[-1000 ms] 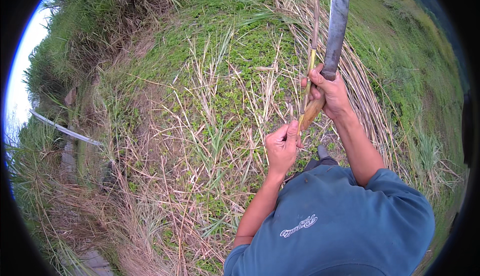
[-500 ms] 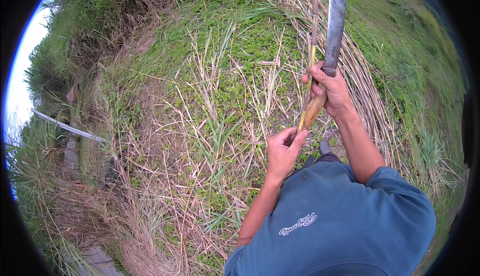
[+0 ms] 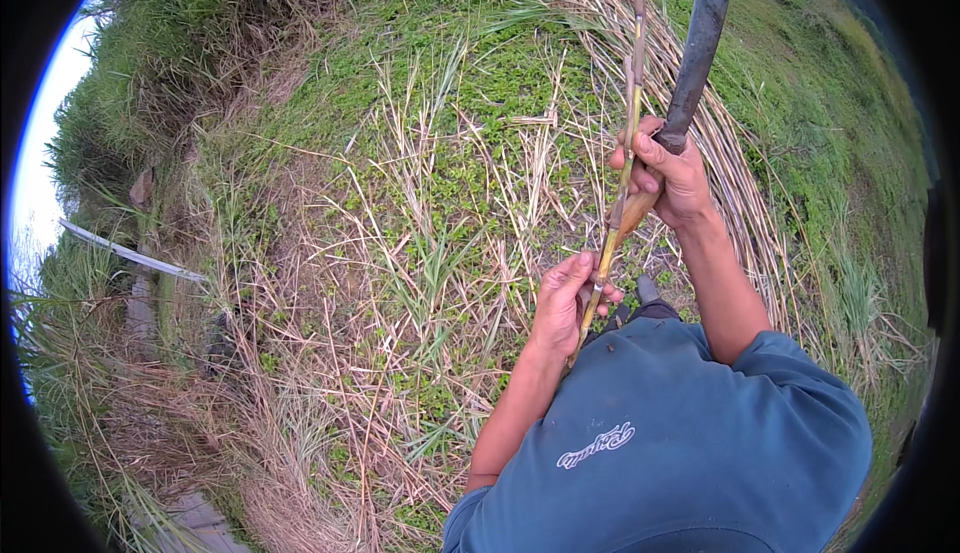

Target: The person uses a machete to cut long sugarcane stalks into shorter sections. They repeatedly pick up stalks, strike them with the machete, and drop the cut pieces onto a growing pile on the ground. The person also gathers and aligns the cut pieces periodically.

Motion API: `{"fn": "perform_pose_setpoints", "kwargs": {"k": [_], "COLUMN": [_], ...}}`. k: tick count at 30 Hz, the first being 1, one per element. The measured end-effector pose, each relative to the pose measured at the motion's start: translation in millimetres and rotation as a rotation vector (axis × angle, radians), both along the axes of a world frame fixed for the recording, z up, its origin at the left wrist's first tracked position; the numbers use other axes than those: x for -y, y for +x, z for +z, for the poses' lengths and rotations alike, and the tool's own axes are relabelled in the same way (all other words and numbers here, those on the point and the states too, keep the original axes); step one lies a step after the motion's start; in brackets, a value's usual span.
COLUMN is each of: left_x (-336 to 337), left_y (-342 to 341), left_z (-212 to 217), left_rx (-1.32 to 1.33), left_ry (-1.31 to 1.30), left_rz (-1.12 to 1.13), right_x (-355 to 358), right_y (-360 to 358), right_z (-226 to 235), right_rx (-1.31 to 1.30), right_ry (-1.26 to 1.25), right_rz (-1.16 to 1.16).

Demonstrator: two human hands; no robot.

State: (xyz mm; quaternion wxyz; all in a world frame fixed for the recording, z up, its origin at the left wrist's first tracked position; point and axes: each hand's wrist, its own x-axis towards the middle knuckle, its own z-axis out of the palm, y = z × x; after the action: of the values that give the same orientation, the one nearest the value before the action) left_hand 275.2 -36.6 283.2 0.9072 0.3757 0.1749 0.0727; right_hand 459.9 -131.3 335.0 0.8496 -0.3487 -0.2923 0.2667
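A slim yellow-green cane stalk (image 3: 606, 248) with brown sheath runs up the view, in front of my body. My left hand (image 3: 562, 308) is closed round its lower part, with the end sticking out below toward my shirt. Higher up, my right hand (image 3: 672, 175) grips the wooden handle (image 3: 636, 211) of a machete and pinches the same stalk between thumb and fingers. The machete's dark curved blade (image 3: 701, 43) points up and away, to the right of the stalk. The blade tip and the stalk's far end run out of view.
A long pile of cut stalks (image 3: 735, 173) curves along the right side. Dry straw (image 3: 370, 323) lies over low green plants ahead and left. Tall grass (image 3: 190, 63) stands at the far left, near a paved strip (image 3: 195, 523). A dark shoe (image 3: 647, 291) shows below my hands.
The stalk has come down toward me, so its lower end now passes below my left hand. The machete blade has tilted right. My left fingers have shifted round the stalk.
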Motion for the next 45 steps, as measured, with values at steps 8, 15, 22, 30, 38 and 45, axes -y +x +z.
{"fn": "perform_pose_setpoints", "kwargs": {"k": [8,15,22,30,38,45], "left_x": [-4.1,-10.4,9.2,-5.9,-8.5,-21.7], "left_y": [-1.1,4.4,-48.6,-62.4,-48.9,-30.1], "left_z": [1.6,-25.8,-50.4,-49.0,-45.3,-41.4], "left_rx": [0.154,-0.153,0.083,0.047,-0.102,0.385], "left_ry": [-0.01,-0.108,0.546,0.052,-0.255,-0.31], "left_rz": [-0.187,0.138,0.153,-0.137,-0.119,-0.568], "right_x": [0.9,-5.3,-7.6,-18.0,-18.1,-14.8], "right_y": [0.8,1.5,8.6,3.8,0.5,-2.3], "right_z": [-2.4,-5.9,-11.0,-16.9,-11.9,-8.8], "right_rx": [-0.003,0.005,-0.004,-0.066,-0.064,-0.047], "right_ry": [0.037,0.075,0.023,0.174,0.232,0.283], "right_rz": [0.061,0.094,0.05,0.207,0.272,0.331]}}
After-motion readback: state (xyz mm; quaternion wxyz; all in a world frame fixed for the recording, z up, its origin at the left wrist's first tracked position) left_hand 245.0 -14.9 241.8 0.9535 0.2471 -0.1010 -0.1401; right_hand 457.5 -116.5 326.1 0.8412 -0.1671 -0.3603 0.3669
